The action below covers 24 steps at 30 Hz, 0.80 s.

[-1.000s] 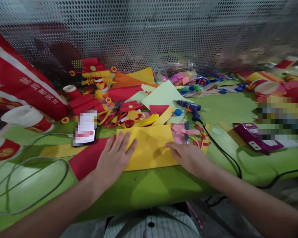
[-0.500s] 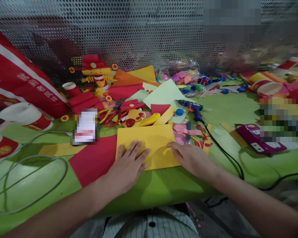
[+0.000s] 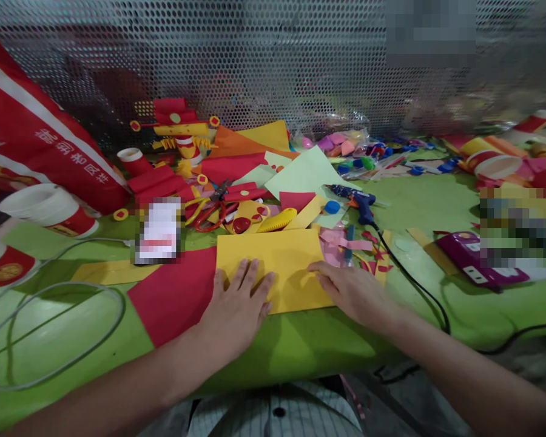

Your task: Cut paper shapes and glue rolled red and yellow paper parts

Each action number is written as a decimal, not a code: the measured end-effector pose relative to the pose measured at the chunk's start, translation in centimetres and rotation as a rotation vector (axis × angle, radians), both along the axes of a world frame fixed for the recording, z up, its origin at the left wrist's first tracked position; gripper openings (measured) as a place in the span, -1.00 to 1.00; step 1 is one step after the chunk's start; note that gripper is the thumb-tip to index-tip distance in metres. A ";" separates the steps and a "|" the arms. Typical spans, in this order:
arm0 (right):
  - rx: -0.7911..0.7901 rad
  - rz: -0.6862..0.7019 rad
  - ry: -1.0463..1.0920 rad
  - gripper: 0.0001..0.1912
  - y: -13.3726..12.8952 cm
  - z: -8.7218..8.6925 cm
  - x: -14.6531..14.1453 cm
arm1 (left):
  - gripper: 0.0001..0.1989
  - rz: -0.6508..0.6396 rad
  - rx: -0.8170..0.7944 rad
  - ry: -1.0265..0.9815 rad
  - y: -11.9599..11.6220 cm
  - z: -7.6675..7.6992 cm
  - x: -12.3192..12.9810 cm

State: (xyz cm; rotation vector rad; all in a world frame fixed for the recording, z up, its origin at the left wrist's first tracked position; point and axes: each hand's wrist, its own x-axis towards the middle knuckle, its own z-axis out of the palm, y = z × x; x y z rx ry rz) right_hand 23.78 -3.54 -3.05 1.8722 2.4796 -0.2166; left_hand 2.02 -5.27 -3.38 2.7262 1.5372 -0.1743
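Observation:
A yellow sheet (image 3: 277, 255) lies flat near the front edge of the green table (image 3: 118, 364). My left hand (image 3: 239, 303) rests on its left part with the fingers spread, palm down. On its right part is my right hand (image 3: 346, 288), its index finger stretched out and touching the paper, the other fingers curled beneath and partly hidden. A red sheet (image 3: 173, 297) sticks out on the left, beside my left hand. Just behind the yellow sheet lie a yellow cutter (image 3: 277, 220) and red-handled scissors (image 3: 207, 218).
A blue glue gun (image 3: 359, 200) with a black cord lies behind my right hand. To the left are a phone (image 3: 158, 230), a white cable, paper cups (image 3: 50, 209) and a red bag (image 3: 50, 133). A purple box (image 3: 480, 258) sits at the right, before a perforated metal screen (image 3: 255, 60).
The view has shifted slightly, so the table's things appear a little further right. My left hand has moved slightly on the yellow sheet; my right hand stays at the same spot on it.

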 end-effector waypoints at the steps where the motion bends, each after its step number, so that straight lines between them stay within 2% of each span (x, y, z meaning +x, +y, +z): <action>1: -0.005 -0.008 -0.019 -0.66 0.0 0.1 0.0 | -0.56 0.004 -0.003 0.006 0.0 0.0 0.1; 3: 0.036 -0.035 -0.078 -0.68 -0.2 0.3 -0.1 | -0.56 0.007 0.005 0.001 0.0 0.0 0.1; 5: 0.167 -0.021 -0.126 -0.70 -0.5 0.7 -0.2 | -0.56 0.003 0.027 -0.015 0.0 -0.1 0.2; 6: 0.250 0.027 -0.131 -0.72 -0.7 1.0 -0.3 | -0.57 0.001 0.042 -0.022 0.0 -0.2 0.2; 7: 0.329 0.113 -0.117 -0.73 -0.9 1.2 -0.4 | -0.57 -0.001 0.058 -0.027 -0.1 -0.2 0.2; 9: 0.420 0.383 -0.035 -0.75 -1.1 1.4 -0.7 | -0.58 -0.005 0.087 -0.029 -0.1 -0.2 0.2; 11: 0.383 0.656 0.047 -0.78 -1.3 1.3 -1.1 | -0.59 -0.008 0.104 -0.023 -0.2 -0.3 0.2; 13: 0.292 0.804 0.083 -0.80 -1.3 1.0 -1.5 | -0.58 -0.012 0.109 -0.015 -0.2 -0.3 0.2; 15: 0.224 0.829 0.086 -0.80 -1.2 0.6 -1.7 | -0.59 -0.011 0.110 -0.020 -0.3 -0.4 0.2; 19: 0.183 0.818 0.115 -0.76 -1.2 0.3 -1.5 | -0.64 -0.042 0.158 -0.103 -0.1 -0.2 -0.2; 21: 0.174 0.823 0.113 -0.77 -1.2 0.3 -1.2 | -0.72 -0.181 0.151 -0.144 0.1 0.2 -0.4; 24: 0.156 0.813 0.090 -0.80 -1.3 0.4 -1.1 | -0.80 -0.422 0.035 -0.147 0.4 0.7 -0.9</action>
